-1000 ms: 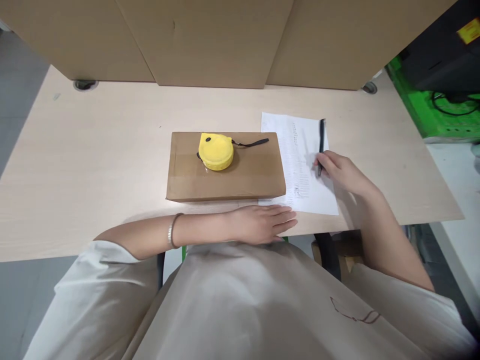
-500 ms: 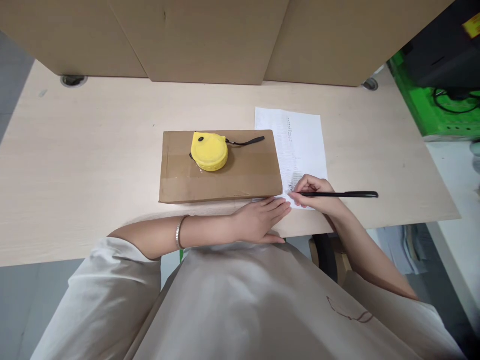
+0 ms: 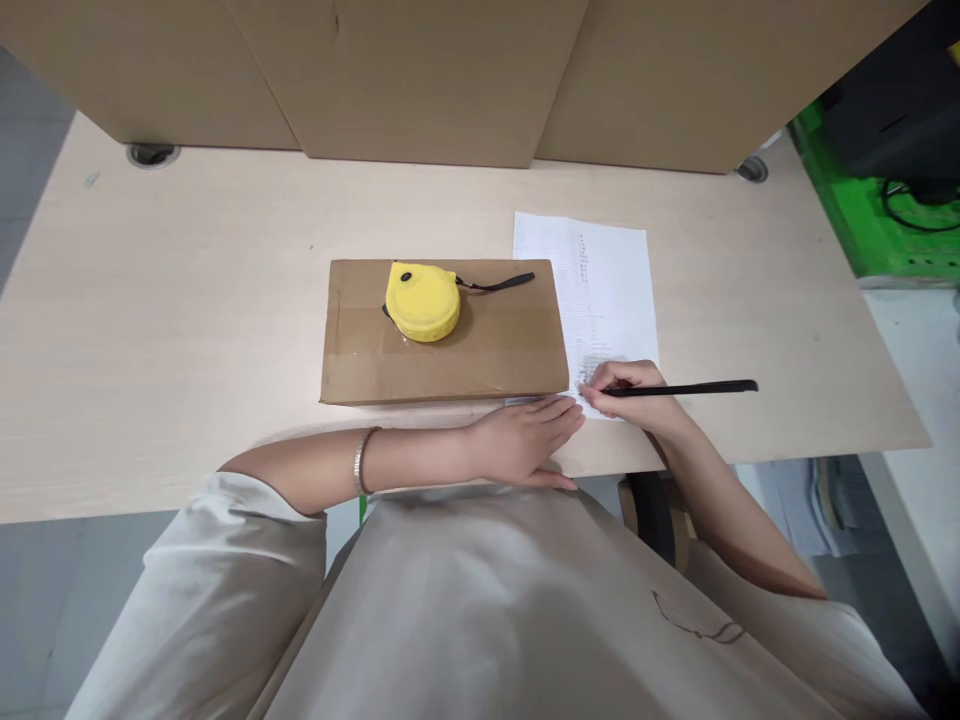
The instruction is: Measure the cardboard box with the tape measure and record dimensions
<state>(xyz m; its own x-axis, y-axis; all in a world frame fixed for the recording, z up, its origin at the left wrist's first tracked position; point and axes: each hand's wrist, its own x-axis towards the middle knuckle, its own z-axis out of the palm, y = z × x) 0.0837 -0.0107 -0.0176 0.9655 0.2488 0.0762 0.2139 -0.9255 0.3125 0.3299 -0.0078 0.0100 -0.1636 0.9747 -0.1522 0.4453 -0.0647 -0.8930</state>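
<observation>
My right hand is closed around a black pen, its tip low over the lower part of a printed sheet of paper. Fingers stretched out, my left hand lies flat at the table's front edge, its fingertips on the paper's bottom edge. Just beyond it sits a brown cardboard box, which covers the left part of the sheet. On the box rests a round yellow tape measure with a black wrist strap. The pen's very tip is too small to make out.
Tall cardboard panels stand along the back of the pale wooden table. At the right are a green crate and a dark device with a cable. Papers lie below the table's right front edge.
The view has shifted slightly. My right hand has moved very little with the pen, whose rear end tilts up a touch more. My left hand, the box and the tape measure stay in place.
</observation>
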